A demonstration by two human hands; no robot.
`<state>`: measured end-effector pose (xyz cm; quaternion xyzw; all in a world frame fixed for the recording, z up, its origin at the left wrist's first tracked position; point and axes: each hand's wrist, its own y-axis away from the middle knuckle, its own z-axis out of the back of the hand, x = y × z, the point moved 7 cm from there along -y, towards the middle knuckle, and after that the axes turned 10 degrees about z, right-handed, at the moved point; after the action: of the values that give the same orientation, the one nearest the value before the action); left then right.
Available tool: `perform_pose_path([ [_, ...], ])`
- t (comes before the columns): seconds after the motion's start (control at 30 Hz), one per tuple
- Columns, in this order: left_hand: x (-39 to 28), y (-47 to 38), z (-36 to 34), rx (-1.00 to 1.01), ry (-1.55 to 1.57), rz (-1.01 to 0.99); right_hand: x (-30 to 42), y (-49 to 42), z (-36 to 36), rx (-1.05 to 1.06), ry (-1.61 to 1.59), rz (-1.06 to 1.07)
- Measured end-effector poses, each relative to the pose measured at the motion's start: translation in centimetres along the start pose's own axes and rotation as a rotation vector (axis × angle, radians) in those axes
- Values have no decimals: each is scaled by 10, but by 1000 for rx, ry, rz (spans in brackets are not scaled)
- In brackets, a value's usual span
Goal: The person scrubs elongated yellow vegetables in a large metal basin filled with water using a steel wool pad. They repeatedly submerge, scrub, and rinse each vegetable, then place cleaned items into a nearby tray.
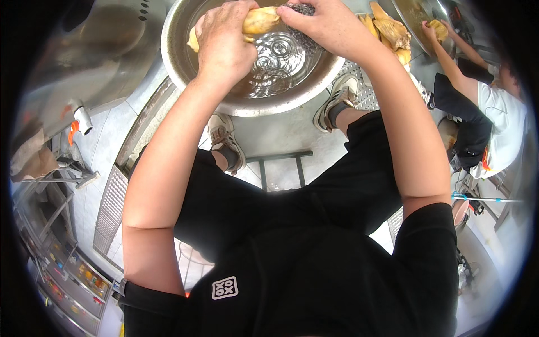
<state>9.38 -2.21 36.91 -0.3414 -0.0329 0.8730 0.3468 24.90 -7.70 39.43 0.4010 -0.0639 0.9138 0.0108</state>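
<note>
My left hand (pixel 227 38) grips a yellow piece of food (pixel 260 20) over a wide metal basin (pixel 278 107). Exactly what food it is, I cannot tell. In my right hand (pixel 326 21) is a dark grey steel wool scrubber (pixel 301 38), pressed near the right end of the piece, with my thumb touching that end. Below both hands, rippled water (pixel 273 63) lies in the basin. Part of the piece is hidden behind my left fingers, and the top of the view cuts off the basin's far side.
Several yellow pieces (pixel 389 31) are piled right of the basin. A co-worker (pixel 501 113) at the right holds a similar piece by another metal basin (pixel 410 25). A pipe outlet with an orange-handled valve (pixel 80 120) juts out at left. A perforated drain cover (pixel 111 210) lies in the floor.
</note>
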Motion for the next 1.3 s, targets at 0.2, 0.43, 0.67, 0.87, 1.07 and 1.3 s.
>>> perform_pose_path([
  [0.2,15,-2,-62,316,-176,258,-33,18,21,-157,241,-193],
  [0.43,73,77,-183,974,-365,557,-17,50,45,-119,116,-157],
  [0.67,127,116,-273,924,-587,638,-27,83,54,-62,-55,-220],
  [0.87,140,124,-349,1013,-338,593,-27,82,57,-109,-8,-151],
  [1.07,182,124,-368,868,-9,637,-26,100,57,-21,143,-30],
  [1.3,198,127,-350,606,-303,554,-41,89,33,-26,-81,-173],
])
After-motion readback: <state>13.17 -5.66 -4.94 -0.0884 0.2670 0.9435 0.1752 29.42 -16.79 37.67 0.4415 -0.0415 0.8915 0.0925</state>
